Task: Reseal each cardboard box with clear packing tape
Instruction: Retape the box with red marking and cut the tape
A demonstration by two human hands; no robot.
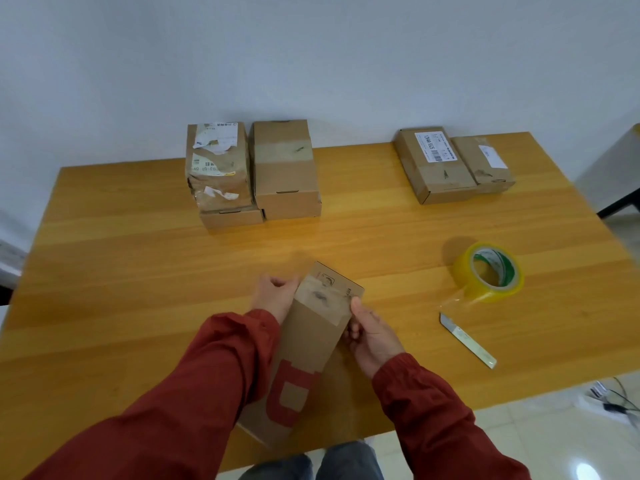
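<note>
Fingers [356, 306] of both our hands grip the taped box [311, 341]; next, we judge, reach for the tape roll [489, 271].

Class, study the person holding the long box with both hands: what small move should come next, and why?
Probably free the right hand and reach for the tape roll. Both hands grip the long box, the left hand could steady it alone, and the tape roll lies unused on the table beside the cutter.
</note>
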